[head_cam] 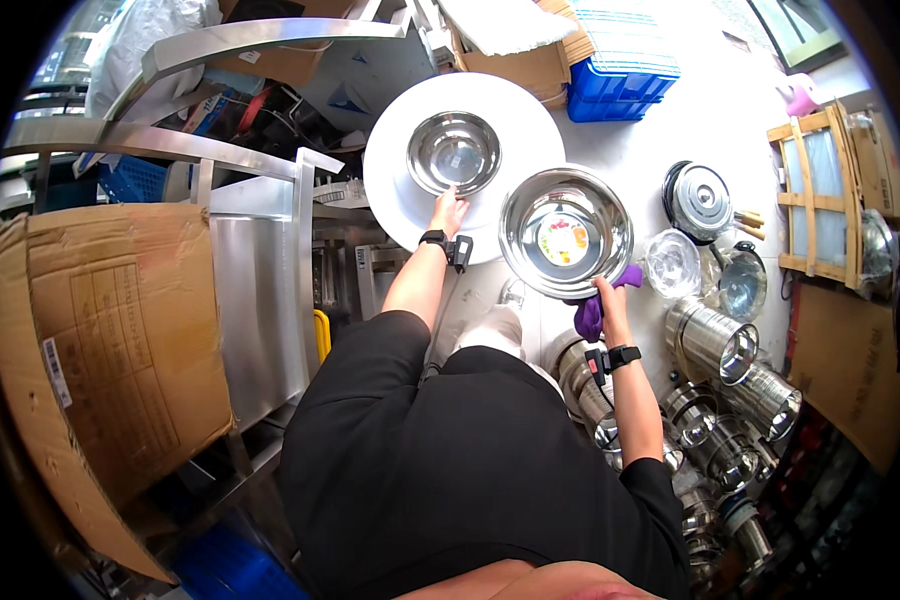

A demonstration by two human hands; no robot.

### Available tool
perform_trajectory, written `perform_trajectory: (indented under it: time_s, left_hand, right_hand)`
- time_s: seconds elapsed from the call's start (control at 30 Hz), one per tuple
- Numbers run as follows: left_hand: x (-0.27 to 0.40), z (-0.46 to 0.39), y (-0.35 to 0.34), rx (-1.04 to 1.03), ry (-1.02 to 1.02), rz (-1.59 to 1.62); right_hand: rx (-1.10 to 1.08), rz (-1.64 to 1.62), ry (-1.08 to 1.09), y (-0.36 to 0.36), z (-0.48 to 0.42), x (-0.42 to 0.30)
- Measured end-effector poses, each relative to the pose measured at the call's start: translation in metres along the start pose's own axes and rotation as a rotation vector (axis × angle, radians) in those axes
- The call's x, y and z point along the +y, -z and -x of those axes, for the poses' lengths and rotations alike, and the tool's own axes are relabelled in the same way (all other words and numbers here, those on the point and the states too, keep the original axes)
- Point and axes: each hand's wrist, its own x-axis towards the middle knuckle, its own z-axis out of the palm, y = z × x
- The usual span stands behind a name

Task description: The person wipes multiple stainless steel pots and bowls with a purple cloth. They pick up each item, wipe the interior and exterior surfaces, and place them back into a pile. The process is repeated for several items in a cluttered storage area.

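My left hand (450, 210) is at the near rim of a small stainless steel bowl (454, 154), which sits on a round white table (532, 127). Whether its fingers grip that rim or only touch it is hard to tell. In my right hand (609, 296) is the near rim of a larger stainless steel basin (566, 232), with a colourful round sticker on its inner bottom. The basin is held to the right of the table and overlaps its edge in view. A purple cloth (590, 318) is bunched between my right hand and the basin, partly hidden.
Stacked steel pots (712, 341) and pans lie on the floor at the right, near a lidded pan (701, 196) and a wooden crate (814, 199). A blue plastic crate (619, 90) stands beyond the table. A cardboard box (120, 337) and steel frames (304, 262) flank the left.
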Motion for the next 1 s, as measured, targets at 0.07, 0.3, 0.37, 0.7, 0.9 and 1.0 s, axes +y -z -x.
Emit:
perform_trajectory:
  time_s: [0.07, 0.3, 0.37, 0.7, 0.9, 1.0]
  left_hand:
    - [-0.001, -0.001, -0.002, 0.005, -0.013, -0.007]
    - [0.004, 0.004, 0.001, 0.024, -0.050, -0.141]
    - [0.001, 0.001, 0.002, 0.084, -0.102, -0.281]
    - [0.003, -0.009, -0.005, 0.513, -0.345, -0.495]
    - [0.040, -0.015, 0.008, 0.552, -0.343, -0.411]
    - [0.053, -0.032, 0.024, 0.451, -0.316, -0.235]
  right_hand:
    - [0.008, 0.061, -0.024, -0.002, -0.008, -0.001]
    - [-0.024, 0.103, -0.047, -0.021, -0.043, -0.001]
    - [-0.015, 0.146, -0.065, -0.029, -0.046, -0.004]
    - [0.018, 0.096, -0.038, -0.022, -0.039, 0.002]
    - [0.065, 0.175, -0.117, -0.021, -0.024, -0.013]
    - [0.047, 0.172, -0.094, -0.014, -0.031, 0.000]
